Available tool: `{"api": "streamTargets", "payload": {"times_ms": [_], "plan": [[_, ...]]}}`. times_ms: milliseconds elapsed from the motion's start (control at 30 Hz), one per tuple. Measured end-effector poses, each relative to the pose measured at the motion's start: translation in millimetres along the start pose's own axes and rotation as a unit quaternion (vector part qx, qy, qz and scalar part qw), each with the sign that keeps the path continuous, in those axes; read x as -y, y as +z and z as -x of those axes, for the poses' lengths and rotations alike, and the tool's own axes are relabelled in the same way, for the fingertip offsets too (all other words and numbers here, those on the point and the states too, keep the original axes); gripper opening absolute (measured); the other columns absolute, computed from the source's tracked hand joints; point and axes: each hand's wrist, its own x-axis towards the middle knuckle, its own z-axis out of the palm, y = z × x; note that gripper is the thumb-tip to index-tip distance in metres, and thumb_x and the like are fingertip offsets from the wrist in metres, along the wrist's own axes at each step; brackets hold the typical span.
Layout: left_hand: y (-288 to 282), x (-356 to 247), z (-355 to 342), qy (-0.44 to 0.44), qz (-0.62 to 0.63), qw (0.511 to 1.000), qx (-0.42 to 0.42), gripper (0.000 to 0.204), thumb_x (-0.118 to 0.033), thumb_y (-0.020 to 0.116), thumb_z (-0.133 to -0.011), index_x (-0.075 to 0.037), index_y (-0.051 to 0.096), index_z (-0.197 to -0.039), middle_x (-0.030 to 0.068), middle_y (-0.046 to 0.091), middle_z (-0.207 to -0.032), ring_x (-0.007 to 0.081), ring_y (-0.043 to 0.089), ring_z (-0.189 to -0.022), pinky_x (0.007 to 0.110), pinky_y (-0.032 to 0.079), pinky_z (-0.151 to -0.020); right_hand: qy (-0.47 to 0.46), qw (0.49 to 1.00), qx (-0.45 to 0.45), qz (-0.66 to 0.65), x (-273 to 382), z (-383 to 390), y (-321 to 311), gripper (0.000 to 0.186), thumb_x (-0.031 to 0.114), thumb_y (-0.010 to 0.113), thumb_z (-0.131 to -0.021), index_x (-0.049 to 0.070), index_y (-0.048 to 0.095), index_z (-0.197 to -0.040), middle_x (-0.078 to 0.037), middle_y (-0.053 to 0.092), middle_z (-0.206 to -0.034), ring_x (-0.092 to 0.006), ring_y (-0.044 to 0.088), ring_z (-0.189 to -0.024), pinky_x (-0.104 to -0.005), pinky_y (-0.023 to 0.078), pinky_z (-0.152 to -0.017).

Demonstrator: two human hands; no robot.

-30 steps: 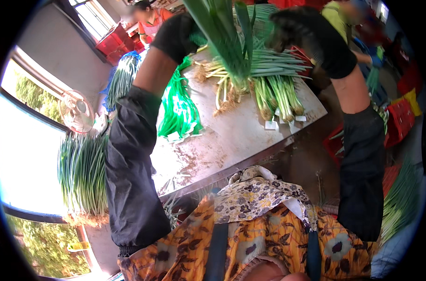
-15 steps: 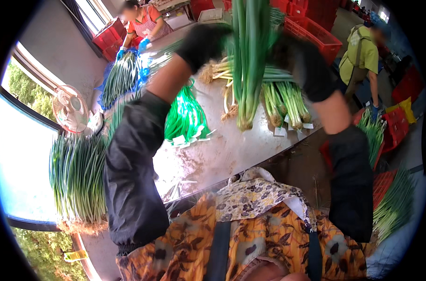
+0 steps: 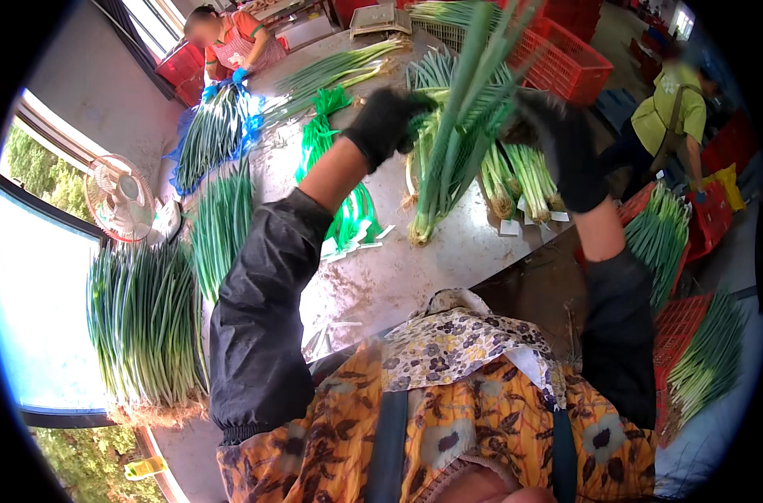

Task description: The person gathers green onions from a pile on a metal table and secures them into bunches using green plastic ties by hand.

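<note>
A bunch of scallions (image 3: 444,172) stands tilted between my hands over the metal table, its root ends down near the tabletop and its green leaves up. Green netting shows around its middle. My black-gloved left hand (image 3: 387,126) is at the bunch's left side, fingers closed at the edge of the netting. To the right of the bunch is my black-gloved right hand (image 3: 561,147); its fingers are smeared by motion, so their grip is unclear. Behind and beside the bunch lie more scallions (image 3: 528,180) with white tags. A pile of green net bags (image 3: 352,210) with white tags lies left.
Scallions stand in a thick row (image 3: 142,323) at the left, near a fan (image 3: 121,197). A co-worker (image 3: 243,50) handles scallions on blue plastic at the far left. Another person (image 3: 666,117) bends over red crates at the right. A red crate (image 3: 561,63) stands beyond the table.
The bunch has come lower, its leaves now leaning right, with netting visible around it. My left hand has moved down; my right hand is also slightly lower. The person at right bends further.
</note>
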Motion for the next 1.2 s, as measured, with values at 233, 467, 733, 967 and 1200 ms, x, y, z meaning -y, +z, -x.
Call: {"api": "streamTargets", "payload": {"times_ms": [233,467,733,967,1200], "plan": [[-2.5,-30.7,28.1,0.085,-0.008,0.996,0.009,0.015,-0.012,0.055,-0.092,-0.003,0.067,-0.094,0.0045,0.053,-0.057,0.0105,0.049,-0.043,0.028,0.041,-0.041,-0.094,0.949,0.102,0.284,-108.8,57.6,60.8,0.108,0.033,0.091,-0.052,0.001,0.032,-0.136,-0.016,0.046,-0.132,-0.0264,0.046,-0.120,-0.0399,0.039,-0.100],[-46.1,-88.5,27.5,0.252,-0.076,0.963,-0.048,0.029,-0.018,0.048,-0.095,-0.003,0.055,-0.119,0.0060,0.064,-0.085,0.0159,0.062,-0.077,0.030,0.049,-0.073,-0.054,0.991,-0.046,0.116,-101.1,18.4,128.2,0.072,0.029,0.086,-0.061,0.001,0.052,-0.118,-0.012,0.060,-0.112,-0.0230,0.058,-0.101,-0.0374,0.047,-0.089],[-36.3,20.2,68.2,0.196,0.263,0.945,-0.015,0.079,-0.010,0.063,-0.085,-0.009,0.016,-0.148,0.0086,0.046,-0.133,0.0192,0.046,-0.122,0.034,0.044,-0.095,-0.125,0.979,-0.146,0.073,-13.5,-22.2,122.6,0.039,0.017,0.080,-0.069,0.001,0.061,-0.099,-0.009,0.067,-0.086,-0.0184,0.064,-0.078,-0.0340,0.050,-0.074],[80.9,117.3,86.2,0.073,0.034,0.996,0.025,0.115,-0.020,0.087,-0.063,-0.008,0.011,-0.149,0.0128,0.030,-0.148,0.0217,0.028,-0.137,0.037,0.029,-0.110,0.097,0.987,-0.055,-0.112,-67.7,28.5,99.1,0.048,0.014,0.082,-0.068,0.001,0.058,-0.107,-0.008,0.065,-0.094,-0.0175,0.063,-0.083,-0.0344,0.052,-0.073],[137.2,81.9,59.4,0.074,0.125,0.985,-0.097,0.063,-0.018,0.081,-0.065,-0.003,0.052,-0.118,0.0061,0.062,-0.103,0.0159,0.060,-0.092,0.033,0.051,-0.082,0.016,0.999,-0.032,0.011,-79.8,10.6,73.7,0.068,0.018,0.086,-0.062,0.001,0.052,-0.118,-0.009,0.061,-0.106,-0.0192,0.058,-0.095,-0.0337,0.048,-0.085]]}}
